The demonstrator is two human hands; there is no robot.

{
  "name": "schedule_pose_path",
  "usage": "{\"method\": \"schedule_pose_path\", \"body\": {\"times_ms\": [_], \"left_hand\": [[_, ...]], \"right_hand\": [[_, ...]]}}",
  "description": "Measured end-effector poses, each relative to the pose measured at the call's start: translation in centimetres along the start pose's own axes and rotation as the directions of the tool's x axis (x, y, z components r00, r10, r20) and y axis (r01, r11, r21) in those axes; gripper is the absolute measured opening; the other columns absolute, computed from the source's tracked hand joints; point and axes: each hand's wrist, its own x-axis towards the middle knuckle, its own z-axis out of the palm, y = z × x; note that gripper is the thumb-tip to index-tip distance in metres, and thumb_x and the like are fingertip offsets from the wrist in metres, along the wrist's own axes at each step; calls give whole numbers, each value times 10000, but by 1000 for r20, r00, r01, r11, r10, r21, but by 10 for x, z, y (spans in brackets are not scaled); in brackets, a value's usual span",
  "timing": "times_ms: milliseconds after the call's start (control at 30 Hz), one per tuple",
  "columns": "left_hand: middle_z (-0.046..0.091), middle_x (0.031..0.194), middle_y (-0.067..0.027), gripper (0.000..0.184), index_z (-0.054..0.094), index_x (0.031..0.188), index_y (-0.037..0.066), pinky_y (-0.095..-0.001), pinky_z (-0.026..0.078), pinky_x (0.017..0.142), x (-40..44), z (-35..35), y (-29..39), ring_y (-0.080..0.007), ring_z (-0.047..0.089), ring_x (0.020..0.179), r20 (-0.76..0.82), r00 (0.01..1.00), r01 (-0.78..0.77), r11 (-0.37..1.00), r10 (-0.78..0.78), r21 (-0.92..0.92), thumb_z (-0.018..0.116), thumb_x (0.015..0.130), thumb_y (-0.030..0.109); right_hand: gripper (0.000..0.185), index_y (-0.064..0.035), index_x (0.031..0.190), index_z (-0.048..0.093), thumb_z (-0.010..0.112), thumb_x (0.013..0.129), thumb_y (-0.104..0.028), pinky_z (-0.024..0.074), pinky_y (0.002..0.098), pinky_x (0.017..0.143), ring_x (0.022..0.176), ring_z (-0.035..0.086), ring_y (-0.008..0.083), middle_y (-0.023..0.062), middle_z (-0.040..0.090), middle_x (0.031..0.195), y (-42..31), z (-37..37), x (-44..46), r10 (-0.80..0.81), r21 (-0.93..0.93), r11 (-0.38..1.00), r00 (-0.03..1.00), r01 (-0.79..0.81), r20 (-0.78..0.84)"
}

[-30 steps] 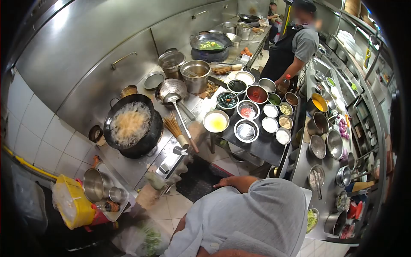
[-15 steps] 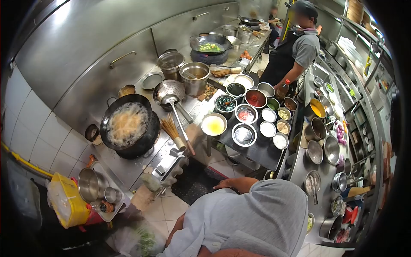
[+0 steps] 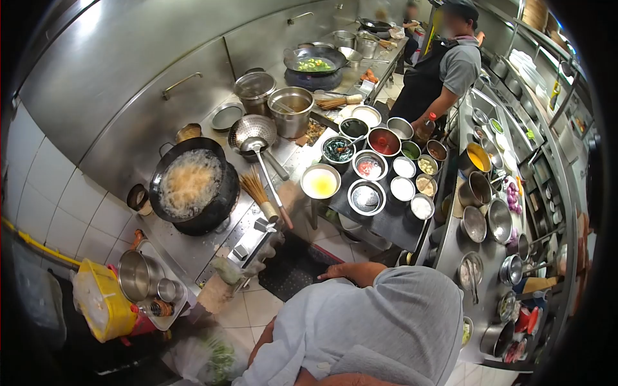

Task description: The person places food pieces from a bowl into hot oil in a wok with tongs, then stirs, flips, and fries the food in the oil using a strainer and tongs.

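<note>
My right hand (image 3: 333, 271) hangs low in front of my grey shirt, beside the worktop. Its fingers are partly covered by the shirt; at least one is stretched out, and I see nothing held. Only my left forearm (image 3: 263, 339) shows at the shirt's edge; that hand is hidden. Ahead to the left, a black wok (image 3: 174, 219) holds light golden food (image 3: 188, 179) in foaming oil. Neither hand touches it. A perforated strainer (image 3: 244, 125), with a long-handled ladle (image 3: 256, 145) on it, and a bamboo brush (image 3: 257, 193) lie right of the wok.
Bowls of sauces and seasonings, including yellow liquid (image 3: 320, 183) and red sauce (image 3: 384, 141), crowd the black stand (image 3: 386, 228). A co-worker (image 3: 425, 71) stands beyond it, near a second wok (image 3: 331, 59). Pots and bowls line the right counter (image 3: 444, 257). A yellow container (image 3: 106, 302) stands lower left.
The view has shifted slightly. My right hand has moved a little up and left in the picture. The foaming in the wok has changed pattern.
</note>
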Motion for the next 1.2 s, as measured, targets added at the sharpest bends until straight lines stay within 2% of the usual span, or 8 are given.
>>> {"method": "schedule_pose_path", "body": {"times_ms": [233,367,533,833,1000,1067,1100,1200], "left_hand": [[654,1181,-72,483,614,1246,-9,-313,413,1019,-62,-81,47,-156,563,1151,-30,991,-130,904,128,-407,635,934,359],[652,1170,-46,401,639,1205,18,-331,417,1017,-216,-203,193,-174,570,1147,-316,871,-450,869,376,-206,639,871,240],[312,1529,-232,709,273,1478,-73,-440,220,1175,-419,-301,326,-315,289,1432,-509,-117,-481,400,853,781,497,910,288],[326,1536,-156,708,326,1474,62,-457,252,1135,-580,-315,388,-326,324,1395,114,-858,-92,-367,501,926,441,941,513],[348,1543,-48,502,405,1466,211,-458,375,1040,-605,-364,351,-298,436,1310,-239,-895,-429,-581,377,691,340,1022,435],[495,955,-121,490,511,951,99,-309,348,765,-595,-423,350,-195,433,830,154,-465,-747,-480,872,461,467,892,583],[538,957,-122,426,535,906,98,-328,374,770,-546,-410,353,-212,484,872,-321,-768,-613,-492,554,618,502,876,521],[362,1330,-244,616,479,1209,8,-508,192,1044,-460,-473,346,-357,354,1244,-746,-638,-748,-385,191,541,563,817,476]], "right_hand": [[693,11,1295,564,565,911,-566,447,354,966,1098,579,216,128,639,1187,-87,-90,-114,-183,504,647,758,573,-626],[594,-30,1276,605,687,863,-449,440,375,1003,1134,592,226,118,644,1212,-145,-204,-249,-209,18,699,229,715,-951],[940,-90,1458,332,564,753,-667,303,520,1085,1333,373,403,219,376,1452,-235,-256,-495,-431,-988,132,-893,81,-131],[993,-237,1513,268,426,752,-856,24,679,1106,1450,120,372,147,183,1572,-295,-184,-709,-532,-945,-187,-781,-269,327],[901,-281,1514,254,332,812,-840,-65,697,1124,1483,62,369,130,133,1604,-215,-200,-734,-421,-958,-275,-885,-82,197],[904,-291,1310,550,478,654,-908,259,527,975,1213,378,327,174,469,1351,-150,-264,-726,-412,-683,-634,-906,363,-99],[889,-305,1183,696,509,594,-944,357,397,903,1073,483,273,186,606,1228,-118,-301,-720,-402,-570,-685,-888,453,-223],[977,-246,1389,486,536,647,-879,239,590,1049,1242,423,357,213,418,1432,-161,-384,-617,-328,-178,-878,-828,445,-454]]}}
